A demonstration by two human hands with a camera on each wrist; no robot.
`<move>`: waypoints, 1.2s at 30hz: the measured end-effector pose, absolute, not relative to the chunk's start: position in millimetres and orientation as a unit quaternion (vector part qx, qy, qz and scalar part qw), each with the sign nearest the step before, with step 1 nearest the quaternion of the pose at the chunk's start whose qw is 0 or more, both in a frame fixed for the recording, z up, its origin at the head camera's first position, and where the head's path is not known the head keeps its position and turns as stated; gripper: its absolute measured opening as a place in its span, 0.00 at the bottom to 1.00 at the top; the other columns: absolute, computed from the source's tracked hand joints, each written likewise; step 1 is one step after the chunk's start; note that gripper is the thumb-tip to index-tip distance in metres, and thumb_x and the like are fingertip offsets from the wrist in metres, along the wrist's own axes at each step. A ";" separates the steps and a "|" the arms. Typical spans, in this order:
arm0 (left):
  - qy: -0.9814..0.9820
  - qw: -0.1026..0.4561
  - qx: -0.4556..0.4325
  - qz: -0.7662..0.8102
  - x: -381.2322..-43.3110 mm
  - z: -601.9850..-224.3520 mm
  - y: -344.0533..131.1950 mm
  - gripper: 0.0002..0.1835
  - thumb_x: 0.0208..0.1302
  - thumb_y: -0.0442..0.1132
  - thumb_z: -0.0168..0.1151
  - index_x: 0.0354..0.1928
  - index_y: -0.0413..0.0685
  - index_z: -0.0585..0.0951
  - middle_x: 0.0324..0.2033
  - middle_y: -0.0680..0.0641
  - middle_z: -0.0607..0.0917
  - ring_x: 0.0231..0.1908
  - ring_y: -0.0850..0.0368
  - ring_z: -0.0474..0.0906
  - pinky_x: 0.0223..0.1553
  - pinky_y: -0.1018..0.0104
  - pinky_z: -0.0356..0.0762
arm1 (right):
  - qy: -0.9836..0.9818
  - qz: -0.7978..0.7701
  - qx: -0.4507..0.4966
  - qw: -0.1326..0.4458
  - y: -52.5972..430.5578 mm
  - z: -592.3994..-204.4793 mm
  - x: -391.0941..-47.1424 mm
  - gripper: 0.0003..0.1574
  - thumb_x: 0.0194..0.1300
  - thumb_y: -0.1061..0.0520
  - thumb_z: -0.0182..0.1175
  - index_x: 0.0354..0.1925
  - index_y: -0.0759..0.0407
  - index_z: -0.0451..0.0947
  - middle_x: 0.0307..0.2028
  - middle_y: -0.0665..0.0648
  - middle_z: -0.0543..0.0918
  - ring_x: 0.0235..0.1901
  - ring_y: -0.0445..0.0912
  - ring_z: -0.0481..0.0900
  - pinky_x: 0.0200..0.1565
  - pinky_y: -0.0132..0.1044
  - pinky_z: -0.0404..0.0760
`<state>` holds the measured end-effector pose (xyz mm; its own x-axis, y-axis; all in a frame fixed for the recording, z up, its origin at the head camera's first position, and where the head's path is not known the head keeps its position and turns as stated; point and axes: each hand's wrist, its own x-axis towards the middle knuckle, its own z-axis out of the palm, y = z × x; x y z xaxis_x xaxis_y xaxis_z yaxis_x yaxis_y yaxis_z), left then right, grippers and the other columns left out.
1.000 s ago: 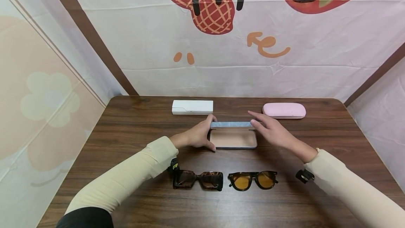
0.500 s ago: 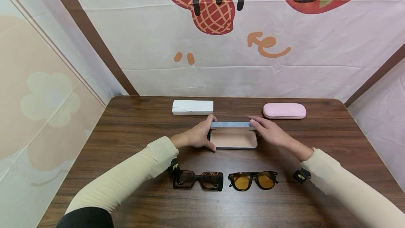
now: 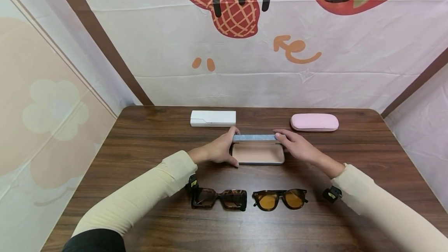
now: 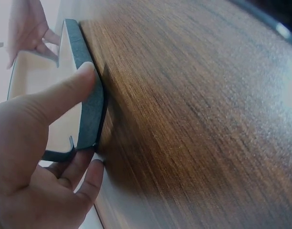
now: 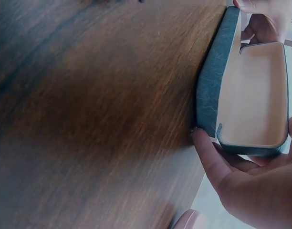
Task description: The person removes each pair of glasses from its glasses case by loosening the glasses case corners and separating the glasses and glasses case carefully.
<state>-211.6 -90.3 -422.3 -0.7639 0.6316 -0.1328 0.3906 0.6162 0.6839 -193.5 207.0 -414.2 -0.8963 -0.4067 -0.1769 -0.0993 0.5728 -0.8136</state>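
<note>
An opened glasses case (image 3: 258,154) with a beige lining and blue-green outside lies on the table, its lid (image 3: 253,138) standing up at the back. My left hand (image 3: 218,149) grips the case's left end, thumb on the front wall (image 4: 91,112) and fingers behind. At the other end, my right hand (image 3: 299,146) holds the lid's right corner, the thumb at its edge and fingers reaching behind. In the right wrist view, the lining (image 5: 258,95) shows nothing lying in it. Tortoiseshell sunglasses (image 3: 232,199) and round yellow-lensed sunglasses (image 3: 267,200) lie folded nearer me.
A white glasses case (image 3: 213,119) stands closed at the back, left of centre. Toward the back right is a closed pink glasses case (image 3: 315,122). The wooden table (image 3: 150,139) ends against a printed cloth backdrop (image 3: 157,53).
My right hand has moved slightly left and its fingers have come down onto the lid's right corner. The left hand, the case and both sunglasses have stayed in place.
</note>
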 end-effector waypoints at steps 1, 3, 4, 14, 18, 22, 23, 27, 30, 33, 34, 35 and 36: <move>0.880 0.184 0.291 0.327 -211.5 -422.5 -90.2 0.48 0.47 0.36 0.84 0.62 0.41 0.58 0.57 0.36 0.75 0.58 0.47 0.73 0.61 0.54 0.71 | 0.869 -0.438 -0.146 0.178 207.1 -414.1 -193.5 0.38 0.83 0.41 0.41 0.75 0.66 0.60 0.70 0.73 0.67 0.65 0.65 0.71 0.56 0.52 0.80; 0.879 0.185 0.294 0.326 -211.4 -422.6 -90.4 0.48 0.48 0.36 0.84 0.62 0.40 0.58 0.57 0.36 0.75 0.59 0.47 0.73 0.61 0.53 0.71 | 0.865 -0.443 -0.149 0.182 207.6 -414.1 -193.7 0.37 0.83 0.42 0.42 0.75 0.66 0.61 0.70 0.72 0.67 0.66 0.64 0.71 0.56 0.53 0.80; 0.879 0.184 0.296 0.326 -211.2 -422.3 -90.7 0.48 0.48 0.36 0.84 0.63 0.40 0.57 0.58 0.36 0.74 0.59 0.46 0.73 0.61 0.53 0.71 | 0.863 -0.446 -0.152 0.184 208.0 -414.2 -194.1 0.36 0.83 0.42 0.42 0.75 0.65 0.62 0.70 0.72 0.67 0.66 0.64 0.71 0.56 0.54 0.80; 0.866 0.198 0.332 0.318 -212.8 -419.9 -95.1 0.45 0.49 0.30 0.79 0.62 0.40 0.56 0.57 0.35 0.72 0.57 0.45 0.72 0.58 0.53 0.72 | 0.840 -0.477 -0.159 0.204 210.2 -416.2 -197.8 0.33 0.82 0.45 0.47 0.73 0.64 0.65 0.70 0.71 0.67 0.69 0.65 0.66 0.57 0.56 0.78; 0.868 0.202 0.331 0.311 -212.7 -419.4 -95.0 0.44 0.50 0.28 0.77 0.62 0.40 0.57 0.57 0.36 0.72 0.56 0.46 0.71 0.57 0.55 0.71 | 0.843 -0.473 -0.159 0.200 210.3 -415.3 -196.6 0.31 0.81 0.46 0.49 0.72 0.61 0.68 0.68 0.69 0.70 0.66 0.62 0.69 0.57 0.55 0.79; 0.870 0.204 0.327 0.309 -211.4 -419.6 -95.4 0.44 0.50 0.29 0.77 0.62 0.41 0.57 0.57 0.37 0.71 0.55 0.47 0.71 0.55 0.55 0.72 | 0.845 -0.469 -0.168 0.194 210.0 -415.0 -195.8 0.30 0.81 0.47 0.50 0.71 0.61 0.70 0.68 0.69 0.71 0.65 0.61 0.70 0.57 0.55 0.79; 0.870 0.203 0.326 0.308 -211.1 -419.6 -95.6 0.44 0.50 0.29 0.78 0.62 0.41 0.57 0.57 0.38 0.71 0.55 0.48 0.71 0.55 0.55 0.72 | 0.846 -0.467 -0.170 0.192 210.0 -415.2 -195.8 0.30 0.81 0.47 0.50 0.71 0.61 0.70 0.68 0.69 0.71 0.66 0.61 0.70 0.58 0.55 0.78; 0.873 0.200 0.326 0.303 -210.6 -419.6 -95.6 0.44 0.50 0.30 0.78 0.62 0.42 0.58 0.57 0.38 0.72 0.54 0.48 0.73 0.55 0.55 0.73 | 0.849 -0.462 -0.176 0.186 210.0 -415.4 -195.8 0.28 0.81 0.48 0.51 0.71 0.60 0.72 0.68 0.68 0.72 0.66 0.60 0.71 0.60 0.56 0.76; 0.879 0.191 0.327 0.291 -210.6 -419.9 -95.8 0.43 0.50 0.31 0.79 0.62 0.43 0.59 0.57 0.39 0.74 0.53 0.49 0.74 0.53 0.55 0.74 | 0.849 -0.462 -0.183 0.181 210.3 -415.0 -195.6 0.27 0.80 0.49 0.52 0.70 0.60 0.72 0.67 0.68 0.74 0.66 0.60 0.71 0.61 0.57 0.74; 0.884 0.186 0.327 0.278 -210.5 -420.0 -96.0 0.44 0.51 0.33 0.79 0.63 0.43 0.59 0.57 0.40 0.75 0.53 0.49 0.76 0.53 0.54 0.75 | 0.847 -0.463 -0.192 0.176 210.8 -414.8 -195.9 0.27 0.80 0.50 0.52 0.70 0.60 0.73 0.66 0.67 0.75 0.66 0.60 0.71 0.62 0.58 0.73; 0.885 0.186 0.326 0.275 -210.5 -420.1 -96.1 0.44 0.51 0.33 0.79 0.63 0.43 0.59 0.58 0.40 0.75 0.53 0.49 0.76 0.53 0.54 0.75 | 0.847 -0.463 -0.195 0.175 211.1 -414.8 -196.1 0.27 0.80 0.50 0.53 0.69 0.60 0.73 0.66 0.66 0.75 0.66 0.60 0.71 0.62 0.58 0.72; 0.886 0.186 0.326 0.272 -210.4 -420.1 -96.1 0.44 0.51 0.33 0.79 0.64 0.43 0.59 0.58 0.40 0.75 0.54 0.49 0.76 0.53 0.54 0.75 | 0.847 -0.462 -0.198 0.174 211.3 -414.9 -196.5 0.26 0.80 0.50 0.53 0.69 0.59 0.74 0.66 0.66 0.75 0.66 0.60 0.71 0.62 0.58 0.72; 0.887 0.187 0.326 0.269 -210.4 -420.1 -96.1 0.44 0.52 0.34 0.79 0.64 0.43 0.59 0.59 0.40 0.74 0.54 0.49 0.76 0.53 0.54 0.75 | 0.848 -0.460 -0.202 0.172 211.4 -414.9 -196.8 0.26 0.80 0.51 0.53 0.69 0.59 0.74 0.66 0.66 0.76 0.66 0.59 0.72 0.62 0.58 0.72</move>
